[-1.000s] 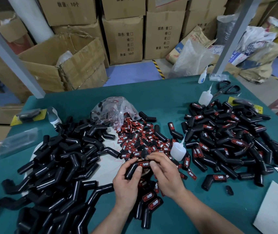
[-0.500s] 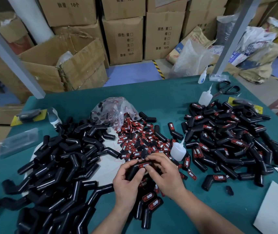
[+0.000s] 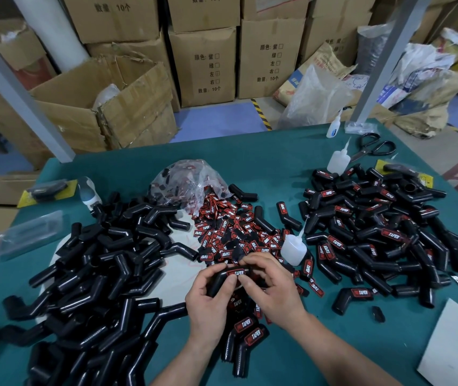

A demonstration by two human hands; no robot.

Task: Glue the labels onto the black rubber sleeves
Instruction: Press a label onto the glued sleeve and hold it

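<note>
- You are holding one sleeve over the near middle of the worktop, between the two big piles.
- Your left hand is gripping the sleeve's lower limb, with the fingers curled round it.
- Your right hand is curling over the upper limb, and its thumb is bearing down on the label. The label is lying flat on the rubber, so this piece looks to be at the pressing-down step, not yet finished.
- Done: the labelled pile is lying to your right, with red labels showing on many of its pieces. A few finished pieces are lying just under your wrists.
- Left: the bare pile is lying to your left and is showing no labels at all. It looks at least as large as the labelled pile, so you are judged to be about halfway through, perhaps less.
- Supply: loose labels are spilling from a clear bag just beyond your hands. The glue bottle is standing upright at their edge, near your right hand. How much glue it is holding cannot be told.
</note>
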